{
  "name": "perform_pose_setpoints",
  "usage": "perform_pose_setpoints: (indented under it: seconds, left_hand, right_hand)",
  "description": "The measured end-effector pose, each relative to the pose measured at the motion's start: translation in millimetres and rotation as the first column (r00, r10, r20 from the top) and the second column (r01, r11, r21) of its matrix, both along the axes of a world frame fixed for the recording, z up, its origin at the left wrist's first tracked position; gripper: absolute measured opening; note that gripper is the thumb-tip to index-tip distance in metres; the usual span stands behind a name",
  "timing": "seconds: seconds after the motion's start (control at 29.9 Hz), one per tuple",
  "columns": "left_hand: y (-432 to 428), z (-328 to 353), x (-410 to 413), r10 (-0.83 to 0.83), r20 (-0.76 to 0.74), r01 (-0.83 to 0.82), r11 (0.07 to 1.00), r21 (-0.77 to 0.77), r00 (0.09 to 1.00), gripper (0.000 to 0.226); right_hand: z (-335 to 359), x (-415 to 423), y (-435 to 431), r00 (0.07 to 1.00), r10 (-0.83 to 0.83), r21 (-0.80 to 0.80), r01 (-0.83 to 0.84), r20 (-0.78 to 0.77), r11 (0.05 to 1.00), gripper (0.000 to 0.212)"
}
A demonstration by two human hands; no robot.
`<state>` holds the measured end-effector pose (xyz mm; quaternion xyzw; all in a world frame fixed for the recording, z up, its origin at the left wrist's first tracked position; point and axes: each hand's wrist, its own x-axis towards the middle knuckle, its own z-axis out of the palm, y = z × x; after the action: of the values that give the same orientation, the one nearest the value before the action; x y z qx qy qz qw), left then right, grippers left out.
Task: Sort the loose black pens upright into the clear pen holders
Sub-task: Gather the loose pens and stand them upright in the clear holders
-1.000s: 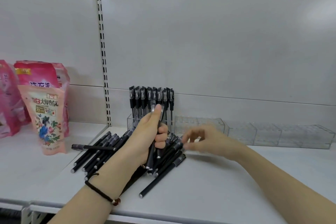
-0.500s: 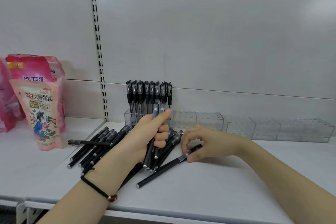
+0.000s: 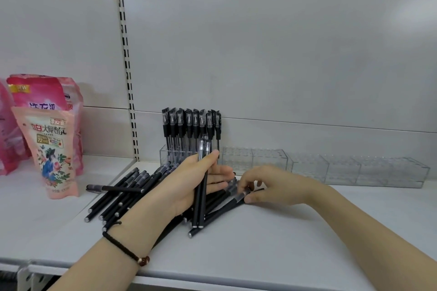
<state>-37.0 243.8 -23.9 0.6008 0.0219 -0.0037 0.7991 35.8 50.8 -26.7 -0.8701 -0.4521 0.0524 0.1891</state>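
Observation:
Several loose black pens (image 3: 123, 192) lie in a heap on the white shelf (image 3: 272, 243). My left hand (image 3: 189, 184) holds two black pens (image 3: 201, 196) almost upright, thumb against them, above the heap. My right hand (image 3: 267, 186) pinches the capped end of one lying pen (image 3: 227, 208) at the heap's right edge. Behind my left hand, a clear pen holder (image 3: 165, 153) carries several black pens (image 3: 191, 125) standing upright. More clear holders (image 3: 255, 156) stretch to the right with no pens in them.
Pink pouches (image 3: 47, 139) stand on the shelf section to the left, past a slotted upright rail (image 3: 128, 101). The white back panel rises close behind the holders. The shelf's front edge runs just below my left wrist.
My left hand has opened its fingers a little and tilted the held pens more upright. My right hand has closed onto the end of a lying pen and shifted slightly right.

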Motion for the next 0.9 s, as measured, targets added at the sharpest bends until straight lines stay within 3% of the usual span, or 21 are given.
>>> perform_pose_setpoints:
  seconds: [0.27, 0.44, 0.57, 0.74, 0.8, 0.9]
  left_hand:
    - [-4.7, 3.7, -6.8, -0.168, -0.100, 0.185, 0.964, 0.193, 0.981, 0.021]
    - [-4.3, 4.2, -4.4, -0.235, -0.132, 0.257, 0.947, 0.193, 0.963, 0.037]
    - [-3.7, 3.1, -4.8, -0.210, -0.130, 0.220, 0.974, 0.062, 0.969, 0.028]
    - [-1.9, -0.2, 0.9, -0.137, -0.125, 0.139, 0.990, 0.013, 0.983, 0.036]
    - [-2.2, -0.4, 1.6, -0.115, -0.114, 0.115, 0.993, -0.009, 0.987, 0.036]
    - [-2.6, -0.2, 2.4, -0.096, -0.086, 0.092, 0.994, -0.058, 0.992, 0.033]
  right_hand:
    - [28.3, 1.2, -4.1, 1.000, -0.012, 0.106, 0.012, 0.002, 0.994, 0.013]
    - [55.8, 2.5, 13.1, 0.997, 0.030, 0.115, -0.038, 0.068, 0.993, 0.016]
    - [50.8, 11.1, 15.8, 0.998, -0.048, 0.242, 0.036, 0.044, 0.970, 0.032]
    - [21.0, 19.3, 4.9, 0.989, -0.083, 0.409, 0.127, -0.123, 0.904, 0.049]
    - [13.8, 21.2, -1.1, 0.973, -0.094, 0.376, 0.170, -0.212, 0.911, 0.049]
    - [11.0, 19.4, -10.9, 0.930, -0.075, 0.195, 0.154, -0.361, 0.969, 0.030]
